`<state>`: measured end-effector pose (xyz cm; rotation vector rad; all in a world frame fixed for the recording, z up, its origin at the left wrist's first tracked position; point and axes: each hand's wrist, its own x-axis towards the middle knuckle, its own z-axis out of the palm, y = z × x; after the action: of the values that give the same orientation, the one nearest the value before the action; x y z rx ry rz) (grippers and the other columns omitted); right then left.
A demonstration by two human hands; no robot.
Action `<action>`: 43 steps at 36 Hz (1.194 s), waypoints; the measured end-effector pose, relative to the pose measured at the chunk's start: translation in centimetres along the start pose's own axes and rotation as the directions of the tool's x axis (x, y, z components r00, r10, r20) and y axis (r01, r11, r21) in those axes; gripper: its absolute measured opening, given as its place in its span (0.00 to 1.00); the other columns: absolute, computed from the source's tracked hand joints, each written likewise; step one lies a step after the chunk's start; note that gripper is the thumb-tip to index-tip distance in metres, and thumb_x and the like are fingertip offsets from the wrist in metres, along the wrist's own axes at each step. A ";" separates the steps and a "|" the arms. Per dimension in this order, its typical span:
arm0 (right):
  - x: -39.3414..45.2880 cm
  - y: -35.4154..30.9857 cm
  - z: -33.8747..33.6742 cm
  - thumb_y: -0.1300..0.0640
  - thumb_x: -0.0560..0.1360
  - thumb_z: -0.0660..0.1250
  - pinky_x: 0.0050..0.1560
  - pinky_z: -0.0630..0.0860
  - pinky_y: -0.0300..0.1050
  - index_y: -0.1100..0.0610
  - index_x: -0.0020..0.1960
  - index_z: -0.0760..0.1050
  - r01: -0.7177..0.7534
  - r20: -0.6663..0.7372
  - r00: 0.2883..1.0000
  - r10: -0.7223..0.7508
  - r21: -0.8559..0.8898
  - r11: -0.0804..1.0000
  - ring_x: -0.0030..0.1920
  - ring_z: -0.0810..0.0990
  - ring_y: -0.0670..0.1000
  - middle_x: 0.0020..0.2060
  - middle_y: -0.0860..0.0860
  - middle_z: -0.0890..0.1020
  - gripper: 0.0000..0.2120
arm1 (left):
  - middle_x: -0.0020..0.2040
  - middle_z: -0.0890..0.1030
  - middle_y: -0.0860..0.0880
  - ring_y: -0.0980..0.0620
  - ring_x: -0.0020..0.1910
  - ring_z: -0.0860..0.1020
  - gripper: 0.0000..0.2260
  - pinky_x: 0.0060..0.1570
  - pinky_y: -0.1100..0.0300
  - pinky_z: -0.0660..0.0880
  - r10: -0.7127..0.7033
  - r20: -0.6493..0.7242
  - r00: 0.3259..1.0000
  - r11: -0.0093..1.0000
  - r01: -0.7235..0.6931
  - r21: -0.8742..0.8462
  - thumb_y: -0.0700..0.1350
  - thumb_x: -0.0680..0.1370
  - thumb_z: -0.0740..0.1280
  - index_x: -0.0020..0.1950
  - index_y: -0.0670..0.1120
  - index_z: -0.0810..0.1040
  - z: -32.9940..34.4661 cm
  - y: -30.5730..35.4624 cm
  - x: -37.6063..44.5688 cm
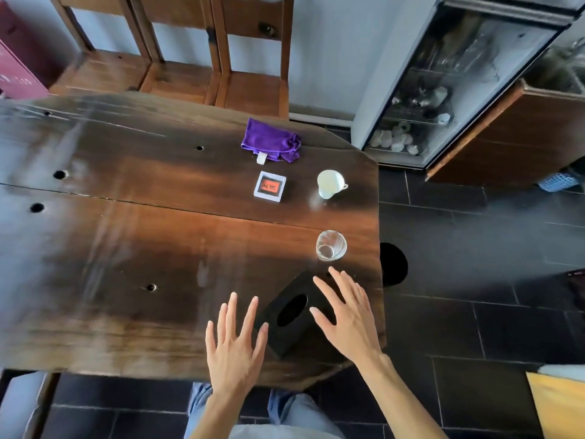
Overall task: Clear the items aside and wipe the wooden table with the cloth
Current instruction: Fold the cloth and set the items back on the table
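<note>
A dark wooden table fills the left and middle of the view. A crumpled purple cloth lies near its far edge. In front of the cloth sits a small white-framed box with a red face, and a white cup stands to its right. An empty clear glass stands near the right edge. A black tissue box lies at the near right corner. My left hand is spread flat just left of the box; my right hand hovers open over its right side.
Wooden chairs stand behind the table's far side. A glass-door cabinet and a wooden counter are at the right. Dark floor tiles lie right of the table, and a maroon box is at far left.
</note>
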<state>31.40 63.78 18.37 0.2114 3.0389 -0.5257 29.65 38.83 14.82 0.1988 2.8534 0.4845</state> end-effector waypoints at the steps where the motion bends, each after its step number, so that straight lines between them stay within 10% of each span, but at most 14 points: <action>1: 0.2 0.7 0.2 0.37 0.82 0.57 0.77 0.62 0.61 0.41 0.79 0.61 0.008 0.012 1.000 -0.008 0.002 1.000 0.81 0.58 0.53 0.81 0.49 0.61 0.27 | 0.83 0.60 0.48 0.43 0.79 0.64 0.28 0.74 0.39 0.63 -0.019 -0.002 1.000 1.000 0.019 -0.008 0.64 0.81 0.51 0.81 0.61 0.62 0.4 0.5 -0.2; 17: 3.1 4.8 7.3 0.38 0.82 0.59 0.78 0.53 0.51 0.38 0.81 0.53 -0.057 0.250 0.968 0.022 0.131 0.990 0.82 0.52 0.52 0.82 0.46 0.54 0.30 | 0.84 0.40 0.52 0.47 0.83 0.52 0.32 0.79 0.47 0.57 -0.270 0.213 0.939 0.919 0.317 -0.233 0.67 0.82 0.51 0.83 0.62 0.44 6.4 4.5 -0.3; 23: 4.3 3.7 8.7 0.43 0.83 0.61 0.76 0.55 0.49 0.37 0.81 0.52 -0.057 0.299 0.954 -0.007 0.205 0.977 0.82 0.51 0.51 0.83 0.45 0.51 0.30 | 0.82 0.33 0.59 0.44 0.75 0.70 0.36 0.54 0.52 0.78 -0.343 0.250 0.905 0.827 0.418 -0.376 0.65 0.82 0.56 0.83 0.60 0.39 7.7 4.7 1.0; 43: 3.0 3.7 8.6 0.44 0.83 0.60 0.76 0.61 0.51 0.42 0.82 0.49 -0.194 0.394 0.912 0.119 0.158 0.968 0.80 0.57 0.56 0.82 0.52 0.56 0.32 | 0.80 0.28 0.58 0.47 0.84 0.49 0.44 0.74 0.48 0.68 -0.057 0.407 0.912 0.937 0.190 -0.294 0.49 0.82 0.68 0.83 0.48 0.37 6.6 1.4 5.7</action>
<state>29.18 64.74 8.85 0.3172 2.5664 -0.7512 25.99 43.15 8.08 0.0418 2.3339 0.7847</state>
